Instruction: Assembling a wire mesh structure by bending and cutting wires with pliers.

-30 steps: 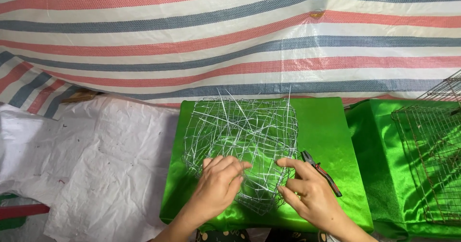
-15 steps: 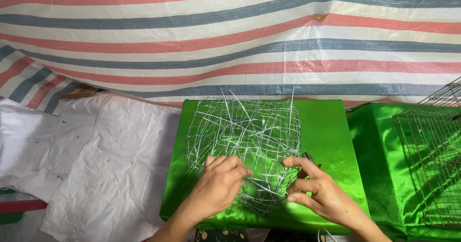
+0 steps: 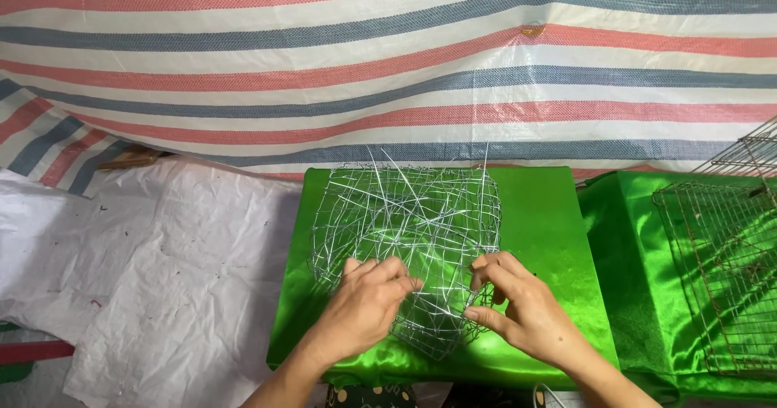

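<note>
A tangled silver wire mesh basket (image 3: 405, 214) lies on a box covered in shiny green cloth (image 3: 542, 214). My left hand (image 3: 364, 307) rests on the mesh's near left part, fingers curled into the wires. My right hand (image 3: 514, 303) grips the near right edge of the mesh, fingertips pinched on the wires. The two hands are a short way apart, with the mesh between them.
A striped red, blue and white tarp (image 3: 388, 60) hangs behind. White plastic sheeting (image 3: 162, 262) covers the ground at left. At right, rusty wire grids (image 3: 720, 270) lie on more green cloth.
My right hand has moved from beside the mesh onto its near right edge, covering the dark tool that lay there. The left hand has stayed on the mesh.
</note>
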